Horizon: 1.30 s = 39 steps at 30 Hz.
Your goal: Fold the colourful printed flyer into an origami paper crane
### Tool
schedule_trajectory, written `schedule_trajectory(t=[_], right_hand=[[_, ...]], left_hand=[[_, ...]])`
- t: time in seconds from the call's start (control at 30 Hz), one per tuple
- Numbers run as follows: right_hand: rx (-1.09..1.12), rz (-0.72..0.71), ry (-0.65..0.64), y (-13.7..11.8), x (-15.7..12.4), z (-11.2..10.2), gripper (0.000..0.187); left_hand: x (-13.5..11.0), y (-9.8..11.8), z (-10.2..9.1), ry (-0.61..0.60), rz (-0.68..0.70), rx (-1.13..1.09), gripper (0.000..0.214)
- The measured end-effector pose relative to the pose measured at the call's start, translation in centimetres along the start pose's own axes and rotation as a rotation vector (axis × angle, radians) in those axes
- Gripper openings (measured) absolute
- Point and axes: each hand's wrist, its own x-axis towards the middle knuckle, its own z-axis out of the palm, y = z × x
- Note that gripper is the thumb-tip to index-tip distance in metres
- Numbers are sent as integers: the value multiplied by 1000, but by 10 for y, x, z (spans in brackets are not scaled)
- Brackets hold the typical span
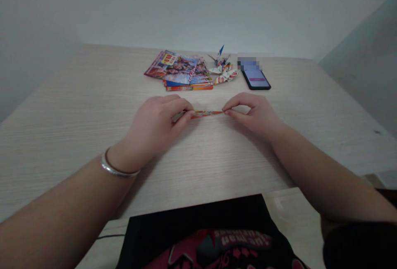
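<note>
A narrow folded piece of printed paper (pixel 206 113), orange and patterned, stretches between my two hands just above the table. Its left end is pinched in my left hand (pixel 163 118), which wears a silver bangle and hides part of the paper. At the thin pointed right end, the thumb and forefinger of my right hand (pixel 252 114) are closed on the tip. Behind my hands lie several folded paper cranes (pixel 223 70) made of printed paper, close beside a stack of colourful flyers (pixel 180 70).
A smartphone (pixel 256 76) with a lit screen lies right of the cranes. The pale wood-grain table (pixel 77 91) reaches back to a white wall (pixel 198 8). Dark printed clothing (pixel 198 227) shows at the near edge.
</note>
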Motion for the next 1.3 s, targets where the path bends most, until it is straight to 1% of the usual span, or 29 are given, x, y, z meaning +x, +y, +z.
schedule_trajectory(t=[0.07, 0.13, 0.2, 0.27, 0.4, 0.53, 0.7, 0.83, 1.03, 1.13, 1.2, 1.3], right_hand=[[-58, -9, -12, -6, 0, 3, 9], [-132, -40, -7, -14, 0, 8, 7], [-184, -58, 10, -23, -1, 13, 7], [-252, -104, 6, -31, -1, 18, 9], [-308, -132, 20, -39, -1, 24, 16], [-235, -122, 24, -34, 1, 21, 12], [-80, -167, 48, -21, 2, 7, 9], [-3, -117, 10, -15, 0, -3, 9], [45, -64, -26, -10, -3, -9, 9], [80, -51, -34, -6, -4, -11, 10], [90, -50, -37, -3, -5, -13, 11], [93, -36, -46, 3, -5, -16, 12]], left_hand=[[0, 2, -3, 29, 23, 138, 28], [0, 7, -6, 66, 32, 208, 27], [0, 12, -7, 51, 56, 185, 27], [2, 17, -5, 35, 65, 130, 27], [5, 19, 1, 49, 73, 94, 27], [6, 17, 2, 42, 87, 98, 22], [9, 15, -2, 22, 46, 76, 15], [11, 13, -3, 9, 38, 57, 13], [10, 9, -5, 4, 59, 103, 15], [8, 8, -8, -41, 57, 132, 18], [8, 8, -9, -70, 54, 131, 19], [7, 5, -7, -59, 74, 98, 17]])
